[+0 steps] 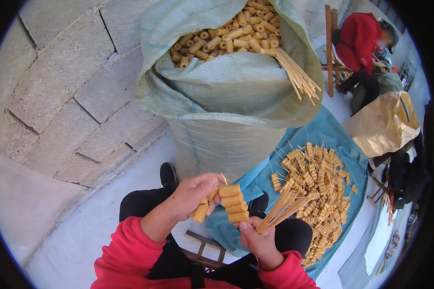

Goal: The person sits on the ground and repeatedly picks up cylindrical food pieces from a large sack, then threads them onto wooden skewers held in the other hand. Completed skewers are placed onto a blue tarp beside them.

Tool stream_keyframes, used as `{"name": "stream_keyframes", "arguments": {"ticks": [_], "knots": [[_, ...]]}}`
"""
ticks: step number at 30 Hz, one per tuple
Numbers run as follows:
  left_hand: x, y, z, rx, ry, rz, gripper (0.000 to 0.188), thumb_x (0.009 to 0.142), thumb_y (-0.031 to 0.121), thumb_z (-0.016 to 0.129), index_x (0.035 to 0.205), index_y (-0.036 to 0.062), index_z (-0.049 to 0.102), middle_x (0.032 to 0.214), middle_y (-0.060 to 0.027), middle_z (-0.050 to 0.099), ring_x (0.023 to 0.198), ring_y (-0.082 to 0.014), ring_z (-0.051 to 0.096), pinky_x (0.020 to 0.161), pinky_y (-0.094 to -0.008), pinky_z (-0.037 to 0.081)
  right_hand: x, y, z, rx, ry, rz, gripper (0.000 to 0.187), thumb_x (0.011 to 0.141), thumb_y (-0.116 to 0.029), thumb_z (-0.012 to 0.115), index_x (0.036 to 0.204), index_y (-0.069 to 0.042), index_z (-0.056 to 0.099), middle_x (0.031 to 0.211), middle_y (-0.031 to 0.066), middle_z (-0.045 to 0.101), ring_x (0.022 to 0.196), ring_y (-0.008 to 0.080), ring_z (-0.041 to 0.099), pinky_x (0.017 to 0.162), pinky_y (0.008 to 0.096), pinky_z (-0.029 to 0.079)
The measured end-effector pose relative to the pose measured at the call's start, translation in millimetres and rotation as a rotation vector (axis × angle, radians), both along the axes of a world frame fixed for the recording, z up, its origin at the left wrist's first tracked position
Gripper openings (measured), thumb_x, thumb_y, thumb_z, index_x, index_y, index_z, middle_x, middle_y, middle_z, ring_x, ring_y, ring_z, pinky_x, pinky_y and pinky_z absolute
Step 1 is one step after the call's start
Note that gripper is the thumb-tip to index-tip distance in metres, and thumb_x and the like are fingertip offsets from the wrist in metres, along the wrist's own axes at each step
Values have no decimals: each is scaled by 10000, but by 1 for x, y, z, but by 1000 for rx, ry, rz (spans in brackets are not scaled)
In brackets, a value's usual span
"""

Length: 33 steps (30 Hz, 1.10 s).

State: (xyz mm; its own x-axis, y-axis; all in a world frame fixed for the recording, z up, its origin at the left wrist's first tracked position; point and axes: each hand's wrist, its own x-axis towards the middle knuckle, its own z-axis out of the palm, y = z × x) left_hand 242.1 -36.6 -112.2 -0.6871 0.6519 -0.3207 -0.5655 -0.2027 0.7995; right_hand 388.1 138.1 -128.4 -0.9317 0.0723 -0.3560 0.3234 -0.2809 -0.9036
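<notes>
My left hand (190,196) is closed around a few loose tan rolls (200,211), hollow and spongy like dried bean-curd or gluten rolls. Its fingertips are beside a stack of several such rolls (234,204) lined up side by side. A thin stick tip shows just above that stack. My right hand (261,244) grips a fanned bundle of wooden skewers (284,208) and is at the stack's lower end; how its fingers hold the stack is partly hidden. Ahead stands a large woven sack (212,144) full of loose rolls (236,36), with more skewers (296,74) lying over its rim.
A heap of skewered rolls (318,192) lies on a blue cloth (354,159) at the right. A block wall (67,72) runs along the left. Small wooden stool (205,243) below my hands. Another person in red (359,41) sits far right near a tan bag (383,125).
</notes>
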Motion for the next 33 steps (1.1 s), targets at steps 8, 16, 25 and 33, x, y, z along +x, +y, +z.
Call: {"name": "stream_keyframes", "arguments": {"ticks": [8, 16, 25, 33], "knots": [[-18, -15, 1, -138, 102, 78, 337, 945, 326, 468, 897, -3, 523, 735, -101, 580, 467, -128, 514, 445, -225, 414, 1, 2, 3, 74, -38, 186, 192, 903, -161, 587, 880, 17, 656, 548, -27, 499, 486, 40, 429, 449, 204, 337], [-17, -16, 0, -162, 101, 87, 327, 933, 328, 506, 866, 11, 555, 746, -81, 596, 483, -123, 531, 453, -235, 424, 0, 1, -1, 155, -3, 164, 179, 894, -157, 597, 867, 8, 660, 538, -22, 493, 471, 38, 419, 433, 204, 324], [-14, -9, -10, -245, 87, 33, 343, 927, 320, 520, 957, -18, 570, 828, -108, 615, 505, -122, 539, 467, -234, 437, 2, -4, -9, 336, 47, 137, 146, 877, -124, 609, 815, 6, 635, 594, 2, 539, 536, 44, 458, 483, 230, 388], [-13, -9, -10, -119, -27, 85, 320, 906, 266, 567, 1044, -23, 581, 886, -91, 589, 522, -127, 550, 476, -241, 430, 5, -3, -11, 328, 78, 40, 108, 876, -107, 603, 879, -2, 628, 628, -3, 551, 554, 45, 478, 490, 218, 392]]}}
